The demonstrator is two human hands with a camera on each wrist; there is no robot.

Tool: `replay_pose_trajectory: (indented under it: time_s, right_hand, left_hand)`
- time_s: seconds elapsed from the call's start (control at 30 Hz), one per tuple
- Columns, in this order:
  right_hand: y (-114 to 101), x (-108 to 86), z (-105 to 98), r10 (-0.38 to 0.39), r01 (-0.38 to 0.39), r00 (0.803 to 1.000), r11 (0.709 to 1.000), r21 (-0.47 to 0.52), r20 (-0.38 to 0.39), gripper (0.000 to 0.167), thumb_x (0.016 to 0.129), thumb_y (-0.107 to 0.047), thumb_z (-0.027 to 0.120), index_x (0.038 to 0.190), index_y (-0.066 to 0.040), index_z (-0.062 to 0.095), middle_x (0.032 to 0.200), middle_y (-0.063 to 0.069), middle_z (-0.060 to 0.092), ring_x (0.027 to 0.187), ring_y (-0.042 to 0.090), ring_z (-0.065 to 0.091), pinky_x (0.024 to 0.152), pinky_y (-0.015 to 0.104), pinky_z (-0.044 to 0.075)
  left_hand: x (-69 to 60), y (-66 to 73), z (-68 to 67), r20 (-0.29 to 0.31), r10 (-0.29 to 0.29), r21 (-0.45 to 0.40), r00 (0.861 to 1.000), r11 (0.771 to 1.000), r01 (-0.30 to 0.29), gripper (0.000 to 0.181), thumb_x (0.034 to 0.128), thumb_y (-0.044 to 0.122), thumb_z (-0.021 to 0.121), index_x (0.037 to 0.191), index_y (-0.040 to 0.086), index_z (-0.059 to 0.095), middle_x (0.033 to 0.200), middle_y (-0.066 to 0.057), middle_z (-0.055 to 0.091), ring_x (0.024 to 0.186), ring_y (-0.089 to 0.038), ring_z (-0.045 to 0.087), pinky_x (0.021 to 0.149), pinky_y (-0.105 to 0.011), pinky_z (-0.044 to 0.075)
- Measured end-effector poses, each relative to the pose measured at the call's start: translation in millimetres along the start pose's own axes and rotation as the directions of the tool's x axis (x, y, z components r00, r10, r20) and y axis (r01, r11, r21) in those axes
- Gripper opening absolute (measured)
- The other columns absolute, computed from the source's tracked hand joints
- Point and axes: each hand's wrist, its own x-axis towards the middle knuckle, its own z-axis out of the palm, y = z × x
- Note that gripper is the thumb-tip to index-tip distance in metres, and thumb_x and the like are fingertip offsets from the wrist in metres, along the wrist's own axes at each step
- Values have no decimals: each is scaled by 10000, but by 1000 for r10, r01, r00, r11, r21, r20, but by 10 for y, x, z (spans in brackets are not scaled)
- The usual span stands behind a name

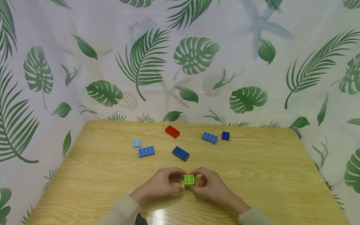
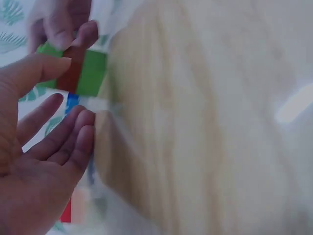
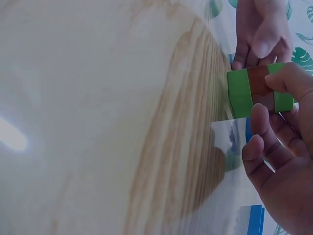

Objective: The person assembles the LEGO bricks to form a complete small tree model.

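Right hand pinches the green-and-brown stack, nearer than the dark blue brick (left hand beside the stack, grip unclear); I judge this is joining, next needing even pressure.

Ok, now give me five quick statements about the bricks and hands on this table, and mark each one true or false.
1. The stack has a green brick on top. True.
2. The stack's middle layer is blue. False: the middle layer is brown.
3. The red brick lies farther from the person than the long dark blue brick. True.
4. The hands are at opposite ends of the table. False: the left hand and right hand are together at the stack, one on each side.
5. The small light blue brick is to the right of the red brick. False: it is to the left.
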Motion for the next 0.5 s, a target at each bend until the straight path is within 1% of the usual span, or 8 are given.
replay_pose_trajectory:
  time_s: [0.03, 0.1, 0.17, 0.2, 0.27, 0.37, 0.43, 0.5]
  right_hand:
    - [-2, 1, -2, 4, -4, 1000, 1000, -1, 1, 385, 929, -133, 805, 1296, -121, 687, 890, 68, 646, 647, 63, 574, 567, 242, 497]
    - [-4, 3, -5, 12, -12, 1000, 1000, 0, 4, 388, 929, -143, 806, 1298, -116, 687, 876, 55, 643, 642, 66, 573, 565, 243, 496]
    - [-2, 5, -10, 22, -22, 1000, 1000, 3, 7, 390, 931, -158, 808, 1298, -110, 688, 873, 45, 640, 644, 67, 569, 564, 243, 492]
    - [-2, 5, -13, 27, -27, 1000, 1000, 4, 10, 392, 931, -167, 809, 1300, -110, 687, 867, 41, 639, 646, 67, 567, 565, 241, 489]
    - [-3, 4, -18, 35, -35, 999, 999, 13, 15, 396, 933, -176, 810, 1303, -106, 688, 859, 41, 638, 648, 71, 564, 564, 239, 483]
    - [-7, 3, -23, 41, -41, 999, 999, 23, 20, 398, 935, -179, 809, 1305, -103, 686, 852, 43, 640, 655, 75, 560, 564, 235, 477]
    - [-6, 1, -22, 39, -40, 999, 999, 25, 22, 396, 936, -175, 807, 1306, -103, 684, 853, 44, 641, 659, 72, 559, 569, 233, 476]
    - [-5, 0, -20, 33, -34, 999, 999, 24, 22, 391, 938, -173, 805, 1303, -104, 684, 855, 43, 644, 661, 68, 557, 573, 231, 475]
  left_hand:
    - [-10, -9, -41, -6, -1, 2, 1000, 1000, 1, 498, 925, 237, 802, 1395, 156, 657, 1249, -6, 723, 1130, -142, 680, 987, -279, 547]
    - [-35, -26, -129, -39, -5, 7, 999, 1000, 5, 501, 941, 254, 787, 1406, 129, 650, 1262, -47, 719, 1138, -173, 680, 989, -309, 553]
    - [-66, -36, -226, -95, -14, 18, 995, 1000, 16, 491, 952, 253, 780, 1402, 104, 653, 1266, -81, 718, 1143, -204, 676, 989, -345, 557]
    - [-82, -40, -276, -131, -22, 24, 991, 999, 26, 488, 953, 250, 782, 1398, 96, 656, 1265, -91, 718, 1140, -217, 673, 987, -365, 559]
    - [-114, -44, -373, -209, -37, 29, 977, 999, 44, 472, 957, 229, 783, 1389, 84, 661, 1265, -108, 714, 1141, -244, 663, 988, -403, 552]
    - [-159, -52, -515, -318, -48, 50, 947, 997, 67, 463, 956, 193, 789, 1385, 70, 663, 1298, -128, 703, 1164, -290, 648, 992, -467, 539]
    - [-188, -62, -601, -374, -54, 61, 926, 995, 83, 473, 954, 179, 793, 1392, 66, 658, 1346, -123, 685, 1214, -314, 637, 1019, -502, 529]
    - [-214, -75, -682, -414, -56, 79, 908, 992, 98, 487, 950, 172, 796, 1402, 62, 652, 1383, -131, 667, 1258, -335, 619, 1033, -538, 516]
